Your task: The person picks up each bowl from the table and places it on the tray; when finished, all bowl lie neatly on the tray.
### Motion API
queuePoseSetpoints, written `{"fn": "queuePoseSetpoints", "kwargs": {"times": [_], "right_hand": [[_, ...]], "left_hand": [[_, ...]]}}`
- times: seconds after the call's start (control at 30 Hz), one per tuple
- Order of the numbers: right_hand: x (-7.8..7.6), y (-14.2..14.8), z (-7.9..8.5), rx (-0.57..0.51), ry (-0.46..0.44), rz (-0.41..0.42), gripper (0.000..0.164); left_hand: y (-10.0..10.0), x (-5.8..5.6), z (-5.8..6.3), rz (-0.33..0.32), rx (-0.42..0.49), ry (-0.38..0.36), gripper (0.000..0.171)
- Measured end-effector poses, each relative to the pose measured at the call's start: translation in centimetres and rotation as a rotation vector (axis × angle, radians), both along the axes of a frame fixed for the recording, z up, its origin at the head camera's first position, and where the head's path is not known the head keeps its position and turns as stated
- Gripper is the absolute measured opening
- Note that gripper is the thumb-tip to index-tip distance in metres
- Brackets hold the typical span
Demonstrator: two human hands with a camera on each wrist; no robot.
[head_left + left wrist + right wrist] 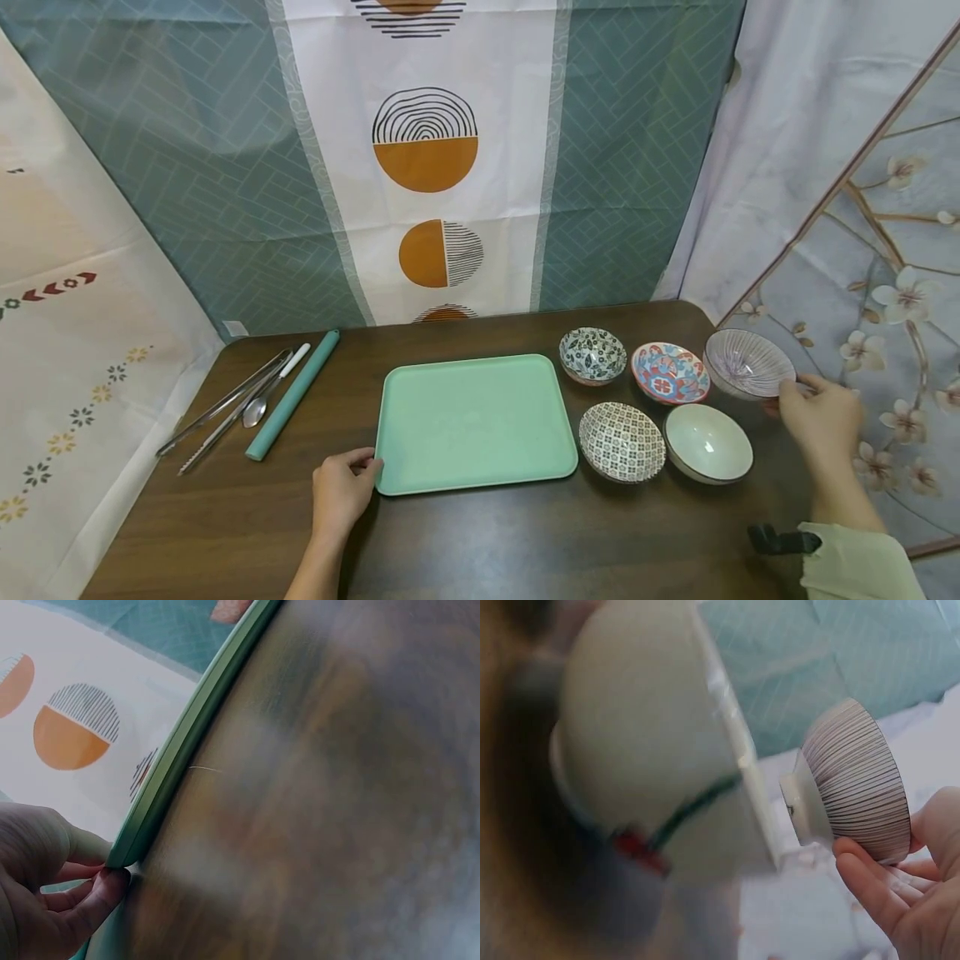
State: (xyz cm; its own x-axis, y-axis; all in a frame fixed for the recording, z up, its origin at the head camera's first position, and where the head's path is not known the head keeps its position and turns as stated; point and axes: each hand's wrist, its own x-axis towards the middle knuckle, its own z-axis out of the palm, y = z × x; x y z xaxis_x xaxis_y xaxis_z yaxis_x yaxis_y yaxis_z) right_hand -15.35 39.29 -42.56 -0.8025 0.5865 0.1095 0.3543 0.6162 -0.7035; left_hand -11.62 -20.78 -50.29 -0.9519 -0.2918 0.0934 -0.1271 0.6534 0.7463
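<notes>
A pale green tray (476,423) lies on the table. My left hand (347,487) pinches its left edge near the front corner; the left wrist view shows thumb and fingers at the tray's rim (169,761). At the far right my right hand (823,414) grips the rim of a lilac striped bowl (748,362). The right wrist view shows the fingers round this bowl's side (862,787), its foot in sight and off the table. Beside it stand a red and blue patterned bowl (670,372) and a plain white bowl (708,443).
A dark floral bowl (592,356) and a brown patterned bowl (622,442) stand right of the tray. At the left lie a green stick-like case (292,396), a spoon (256,411) and several thin utensils (225,402). Cloths hang round the table (540,542).
</notes>
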Motion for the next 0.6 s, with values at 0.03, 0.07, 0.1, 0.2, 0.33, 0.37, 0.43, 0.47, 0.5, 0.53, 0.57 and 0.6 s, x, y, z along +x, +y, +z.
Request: {"fn": "queuePoseSetpoints", "kwargs": {"times": [0.03,0.07,0.1,0.2,0.33,0.37,0.43,0.47,0.5,0.53,0.57,0.6], "right_hand": [[-0.2,-0.3,0.4,-0.003,-0.002,0.014,0.053],[-0.5,-0.7,0.7,-0.012,0.003,0.029,0.053],[-0.7,-1.1,1.0,-0.031,0.003,0.046,0.053],[-1.4,-2.7,1.5,-0.084,0.046,0.096,0.052],[-2.4,-4.9,1.9,-0.111,0.105,0.172,0.048],[-2.6,-5.5,2.0,-0.086,0.111,0.185,0.047],[-2.9,-6.7,2.2,-0.049,0.117,0.221,0.044],[-3.1,-7.4,2.3,-0.025,0.116,0.236,0.043],[-3.3,-8.0,2.3,-0.023,0.125,0.26,0.042],[-3.5,-8.7,2.4,-0.037,0.135,0.293,0.041],[-3.7,-9.3,2.5,-0.038,0.142,0.319,0.04],[-4.0,-10.0,2.6,-0.046,0.155,0.345,0.039]], "left_hand": [[0.0,0.0,0.0,0.003,-0.001,0.002,0.016],[0.1,0.0,0.1,0.005,0.001,0.003,0.016],[0.1,0.0,0.1,0.007,0.001,0.005,0.016],[0.2,0.1,0.2,0.015,-0.008,0.015,0.014],[0.3,0.1,0.3,0.026,-0.03,0.025,0.014],[0.3,0.1,0.3,0.025,-0.032,0.028,0.014],[0.3,0.1,0.3,0.027,-0.032,0.03,0.014],[0.3,0.1,0.3,0.027,-0.03,0.03,0.014],[0.3,0.0,0.3,0.026,-0.026,0.03,0.014],[0.3,0.0,0.3,0.025,-0.02,0.029,0.014],[0.3,0.0,0.2,0.022,-0.016,0.029,0.015],[0.3,0.0,0.2,0.019,-0.012,0.028,0.015]]}}
